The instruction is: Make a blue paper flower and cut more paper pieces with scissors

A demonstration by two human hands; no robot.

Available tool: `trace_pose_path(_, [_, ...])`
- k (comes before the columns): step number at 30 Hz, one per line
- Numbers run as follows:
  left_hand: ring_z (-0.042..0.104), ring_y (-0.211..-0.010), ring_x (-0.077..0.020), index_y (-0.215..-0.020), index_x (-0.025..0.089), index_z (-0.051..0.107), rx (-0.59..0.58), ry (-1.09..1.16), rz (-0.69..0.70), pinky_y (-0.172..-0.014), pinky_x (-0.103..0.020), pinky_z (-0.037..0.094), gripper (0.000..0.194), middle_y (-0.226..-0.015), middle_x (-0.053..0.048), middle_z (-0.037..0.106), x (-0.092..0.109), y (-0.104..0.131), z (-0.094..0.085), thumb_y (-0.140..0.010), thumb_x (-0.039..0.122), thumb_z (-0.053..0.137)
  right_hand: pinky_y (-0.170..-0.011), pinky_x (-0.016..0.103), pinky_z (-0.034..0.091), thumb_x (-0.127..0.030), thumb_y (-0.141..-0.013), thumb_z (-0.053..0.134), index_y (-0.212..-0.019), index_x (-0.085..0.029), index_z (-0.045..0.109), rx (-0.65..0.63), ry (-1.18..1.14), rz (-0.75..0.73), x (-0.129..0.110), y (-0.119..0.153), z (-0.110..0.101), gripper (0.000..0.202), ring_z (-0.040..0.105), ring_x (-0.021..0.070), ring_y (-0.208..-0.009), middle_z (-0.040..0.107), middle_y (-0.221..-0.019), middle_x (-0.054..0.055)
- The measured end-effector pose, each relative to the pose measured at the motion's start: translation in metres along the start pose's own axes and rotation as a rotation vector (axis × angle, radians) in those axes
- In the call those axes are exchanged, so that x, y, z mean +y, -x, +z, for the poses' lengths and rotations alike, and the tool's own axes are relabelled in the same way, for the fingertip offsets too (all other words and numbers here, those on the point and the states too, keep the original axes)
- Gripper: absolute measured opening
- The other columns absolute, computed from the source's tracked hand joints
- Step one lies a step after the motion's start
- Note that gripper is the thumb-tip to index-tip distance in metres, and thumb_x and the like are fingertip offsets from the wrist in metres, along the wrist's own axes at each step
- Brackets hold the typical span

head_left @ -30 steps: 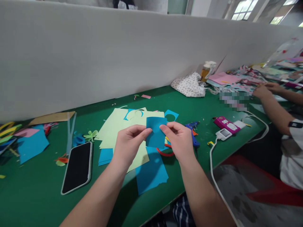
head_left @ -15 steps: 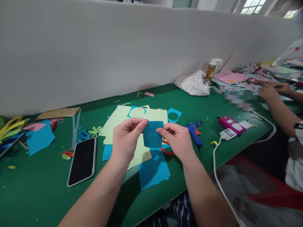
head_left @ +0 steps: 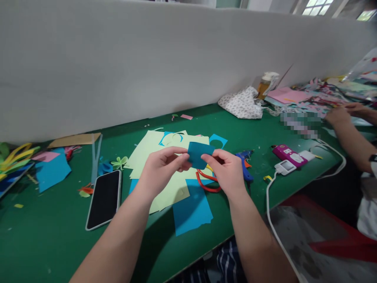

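Folding a small blue paper piece, pinched between both hands above the green table.

Spread across the green table (head_left: 53,236): pale green paper sheets (head_left: 147,151) and a larger blue sheet (head_left: 191,210), a black phone (head_left: 104,198) to the left, red-handled scissors (head_left: 206,182) and a blue glue gun (head_left: 244,165) just beside the hands. Held above the sheets, clear of the table: blue paper piece (head_left: 199,154), tilted, gripped at one edge by left hand (head_left: 160,171) and at the other by right hand (head_left: 228,173), fingers closed narrow on it. Judged mid-fold or mid-crease; calls next for lining up edges and pressing firmly. No legible writing; the pink device (head_left: 285,152) carries a white label too small to read, and a patch farther back is blurred.
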State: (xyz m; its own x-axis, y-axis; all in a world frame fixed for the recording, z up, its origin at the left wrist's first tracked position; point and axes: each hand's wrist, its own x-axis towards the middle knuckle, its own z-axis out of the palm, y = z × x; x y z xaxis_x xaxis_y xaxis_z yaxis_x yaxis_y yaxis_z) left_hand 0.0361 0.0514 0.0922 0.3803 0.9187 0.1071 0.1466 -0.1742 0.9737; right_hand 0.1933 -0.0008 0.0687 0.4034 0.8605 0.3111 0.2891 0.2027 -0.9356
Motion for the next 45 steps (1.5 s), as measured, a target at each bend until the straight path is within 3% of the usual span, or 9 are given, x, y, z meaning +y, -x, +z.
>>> trace_pose_path(3, [0.066, -0.065, -0.0155, -0.076, 0.016, 0.067, 0.001, 0.032, 0.037, -0.060, -0.025, 0.053, 0.014, -0.068, -0.002, 0.070, -0.001, 0.000, 0.003, -0.073, 0.030, 0.067, -0.046, 0.021, 0.032, -0.030, -0.072, 0.068, -0.052, -0.018, 0.050, -0.004, -0.049, -0.005, 0.000, 0.001, 0.001, 0.029, 0.036, 0.0073, -0.048, 0.039, -0.049, -0.007])
trace_pose_path(9, [0.065, -0.064, -0.0134, -0.078, 0.019, 0.071, 0.173, -0.159, 0.281, -0.060, -0.023, 0.053, 0.009, -0.071, 0.000, 0.071, -0.005, 0.004, 0.007, -0.071, 0.024, 0.069, -0.047, 0.019, 0.042, -0.031, -0.069, 0.071, -0.064, -0.021, 0.063, -0.066, -0.445, 0.162, 0.008, -0.004, 0.001, 0.014, 0.047, 0.0066, -0.049, 0.051, -0.058, -0.006])
trace_pose_path(14, [0.066, -0.070, -0.0135, -0.078, 0.020, 0.071, 0.216, -0.243, 0.447, -0.067, -0.023, 0.054, 0.008, -0.078, 0.000, 0.073, -0.008, 0.010, 0.012, -0.071, 0.021, 0.070, -0.065, 0.025, 0.051, -0.032, -0.071, 0.070, -0.071, -0.022, 0.066, -0.068, -0.621, 0.155, 0.011, -0.003, 0.005, 0.010, 0.058, 0.0098, -0.067, 0.060, -0.074, -0.003])
trace_pose_path(20, [0.066, -0.062, -0.0133, -0.076, 0.017, 0.070, 0.339, -0.147, 0.400, -0.058, -0.022, 0.055, 0.009, -0.074, -0.001, 0.072, -0.007, 0.014, 0.020, -0.070, 0.023, 0.071, -0.056, 0.020, 0.044, -0.027, -0.072, 0.068, -0.064, -0.020, 0.059, 0.077, -0.389, -0.042, 0.007, 0.003, 0.009, 0.015, 0.051, 0.0085, -0.062, 0.054, -0.066, -0.004])
trace_pose_path(24, [0.066, -0.066, -0.0116, -0.086, 0.018, 0.066, 0.344, -0.056, 0.413, -0.060, -0.019, 0.055, 0.016, -0.079, 0.000, 0.069, -0.005, 0.015, 0.022, -0.070, 0.019, 0.070, -0.060, 0.023, 0.046, -0.029, -0.075, 0.064, -0.060, -0.019, 0.052, 0.018, -0.266, -0.071, 0.006, 0.004, 0.009, 0.022, 0.051, 0.0100, -0.066, 0.051, -0.069, -0.003])
trace_pose_path(28, [0.066, -0.072, -0.0116, -0.090, 0.018, 0.062, 0.342, -0.051, 0.426, -0.064, -0.020, 0.056, 0.020, -0.083, 0.000, 0.066, -0.003, 0.015, 0.021, -0.071, 0.014, 0.069, -0.065, 0.026, 0.050, -0.029, -0.072, 0.067, -0.080, -0.022, 0.057, -0.007, -0.273, -0.037, 0.007, 0.004, 0.010, 0.014, 0.057, 0.0123, -0.076, 0.058, -0.088, 0.000])
trace_pose_path(34, [0.066, -0.071, -0.0113, -0.088, 0.019, 0.064, 0.306, -0.101, 0.441, -0.061, -0.019, 0.055, 0.017, -0.084, 0.000, 0.067, 0.000, 0.015, 0.019, -0.072, 0.014, 0.068, -0.071, 0.024, 0.052, -0.022, -0.068, 0.072, -0.104, -0.034, 0.058, 0.098, -0.311, -0.110, 0.002, 0.005, 0.005, 0.040, 0.060, 0.0125, -0.087, 0.063, -0.092, -0.003])
trace_pose_path(40, [0.066, -0.076, -0.0120, -0.099, 0.022, 0.062, 0.319, -0.058, 0.402, -0.063, -0.019, 0.055, 0.029, -0.084, 0.000, 0.067, 0.000, 0.018, 0.022, -0.072, 0.016, 0.069, -0.066, 0.025, 0.051, -0.022, -0.069, 0.071, -0.079, -0.028, 0.069, 0.047, -0.273, -0.019, 0.001, 0.007, 0.006, 0.011, 0.063, 0.0109, -0.070, 0.069, -0.077, -0.005])
trace_pose_path(45, [0.065, -0.073, -0.0118, -0.103, 0.023, 0.060, 0.340, 0.015, 0.383, -0.062, -0.020, 0.055, 0.032, -0.080, 0.001, 0.066, -0.001, 0.018, 0.024, -0.072, 0.017, 0.069, -0.060, 0.023, 0.051, -0.025, -0.067, 0.074, -0.073, -0.024, 0.067, 0.030, -0.366, 0.071, 0.002, 0.007, 0.011, 0.009, 0.062, 0.0107, -0.063, 0.067, -0.070, -0.005])
